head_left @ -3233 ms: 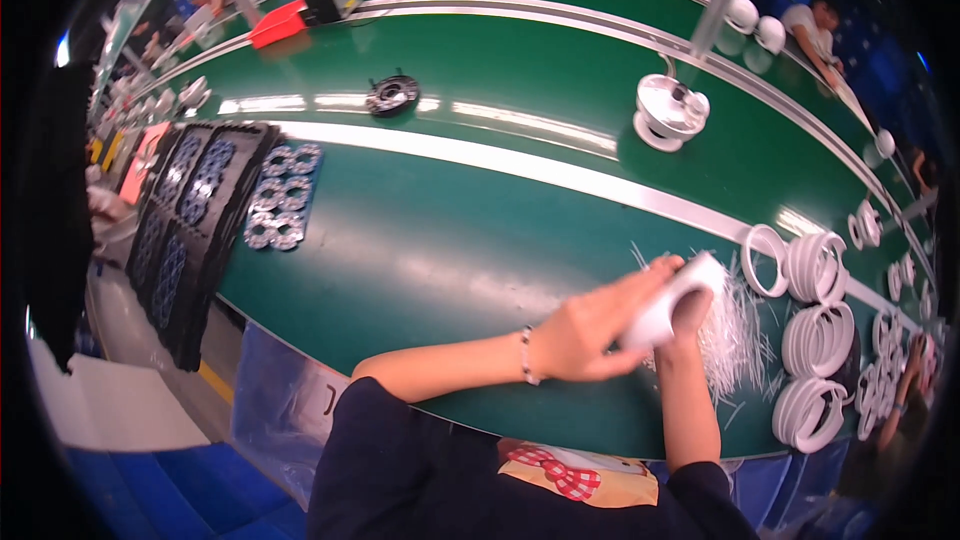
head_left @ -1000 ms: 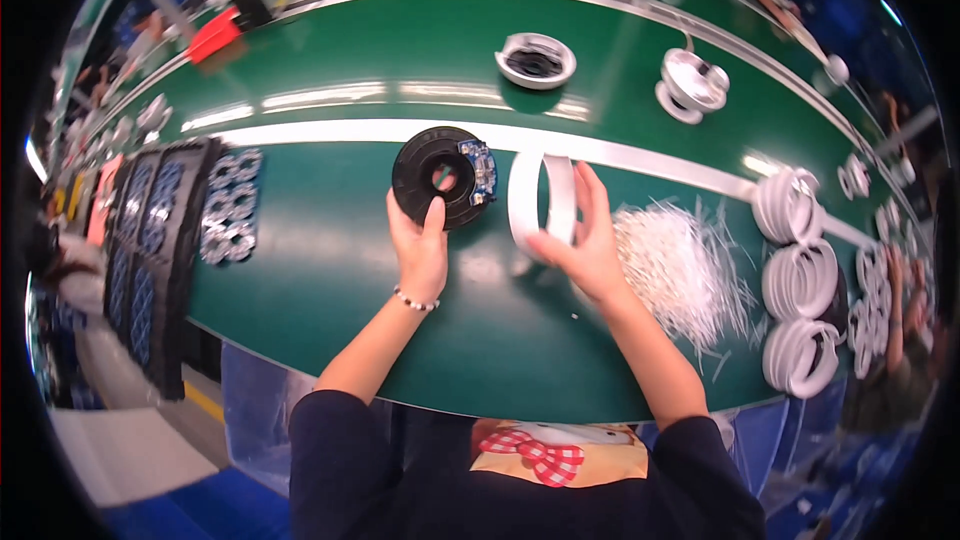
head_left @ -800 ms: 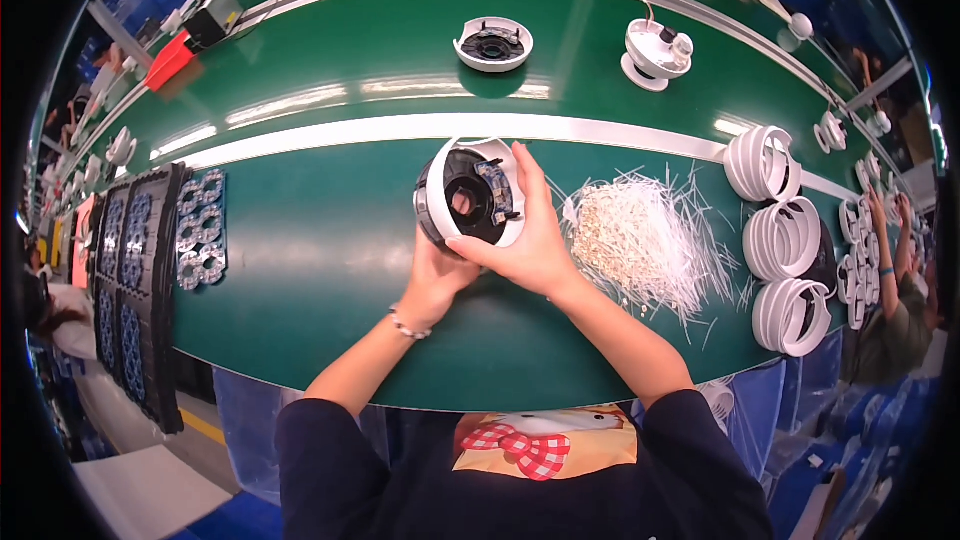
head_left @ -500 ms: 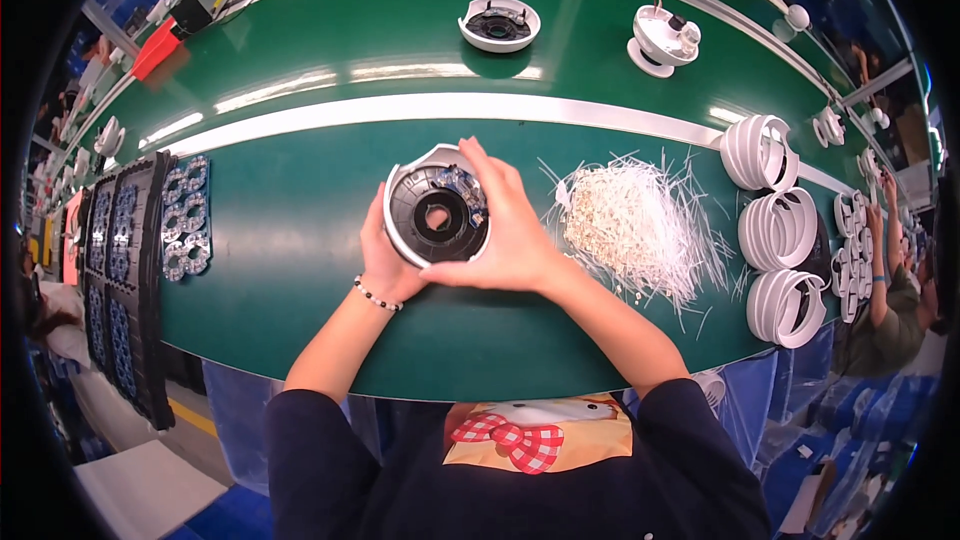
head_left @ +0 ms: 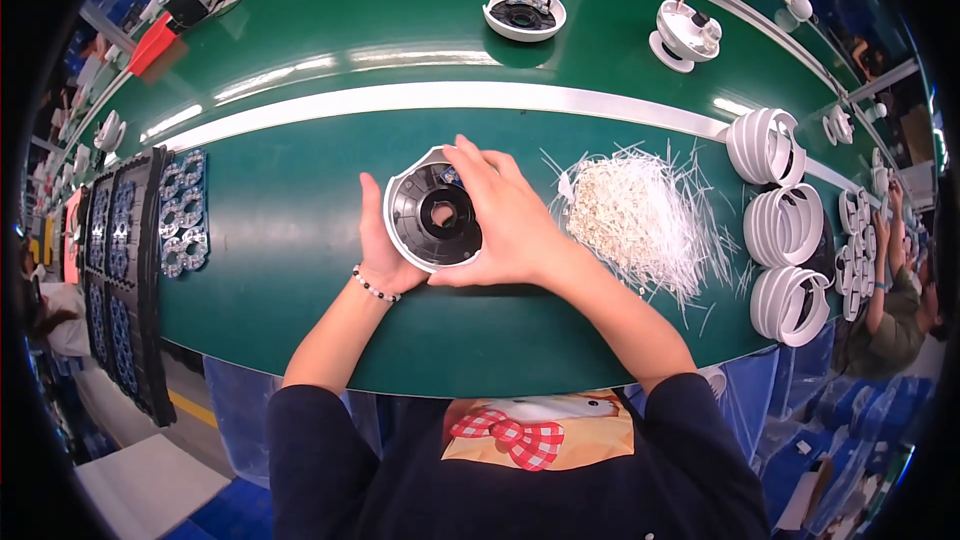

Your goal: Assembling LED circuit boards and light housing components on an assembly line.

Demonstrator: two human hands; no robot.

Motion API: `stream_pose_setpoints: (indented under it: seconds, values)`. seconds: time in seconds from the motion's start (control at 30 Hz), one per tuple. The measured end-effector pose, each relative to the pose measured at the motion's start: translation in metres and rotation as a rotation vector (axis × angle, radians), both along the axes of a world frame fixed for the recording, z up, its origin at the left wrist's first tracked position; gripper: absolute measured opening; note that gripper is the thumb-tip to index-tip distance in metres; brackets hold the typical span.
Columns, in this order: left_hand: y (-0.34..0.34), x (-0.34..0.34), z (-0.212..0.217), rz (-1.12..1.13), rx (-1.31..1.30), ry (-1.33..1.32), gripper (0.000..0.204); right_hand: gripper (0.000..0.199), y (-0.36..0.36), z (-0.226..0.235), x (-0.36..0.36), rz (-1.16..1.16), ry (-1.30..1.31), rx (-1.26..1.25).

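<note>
Above the green bench I hold a round white housing [head_left: 405, 230] with a black inside and a round hole at its middle. My left hand [head_left: 385, 245] supports it from the left and below; its thumb stands up off the rim, and its fingers are hidden behind the housing. Curved over the right side, my right hand [head_left: 510, 225] grips the rim. Its fingers hide most of a small blue circuit board [head_left: 450, 176] inside the housing.
A pile of thin white strips [head_left: 640, 220] lies right of my hands, beside stacked white rings [head_left: 775, 225]. Circuit boards [head_left: 185, 215] and a black tray [head_left: 125, 280] stand left. Across a white rail, the far green surface carries another housing [head_left: 525, 15] and a white assembly [head_left: 685, 35].
My right hand has slid further over the housing and covers more of the circuit board. My left thumb has lifted off the rim. The parts on the far surface have shifted right.
</note>
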State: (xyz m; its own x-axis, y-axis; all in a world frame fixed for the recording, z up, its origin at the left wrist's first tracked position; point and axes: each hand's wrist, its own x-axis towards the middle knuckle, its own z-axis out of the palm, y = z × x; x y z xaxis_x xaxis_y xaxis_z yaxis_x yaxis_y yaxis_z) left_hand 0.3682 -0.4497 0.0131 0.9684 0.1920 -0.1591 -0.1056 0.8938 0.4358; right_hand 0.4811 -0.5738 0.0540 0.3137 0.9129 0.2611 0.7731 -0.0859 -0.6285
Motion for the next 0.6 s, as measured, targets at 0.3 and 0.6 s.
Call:
stream_pose_setpoints:
  seconds: [0.3,0.6]
  values:
    - [-0.004,0.001,-0.004,0.211,0.110,0.095,0.063,0.121,0.009,-0.019,-0.023,-0.193,0.095,0.140]
    - [0.018,0.037,0.013,0.137,-0.015,0.033,0.050,0.114,0.022,-0.049,-0.013,-0.251,-0.101,0.455]
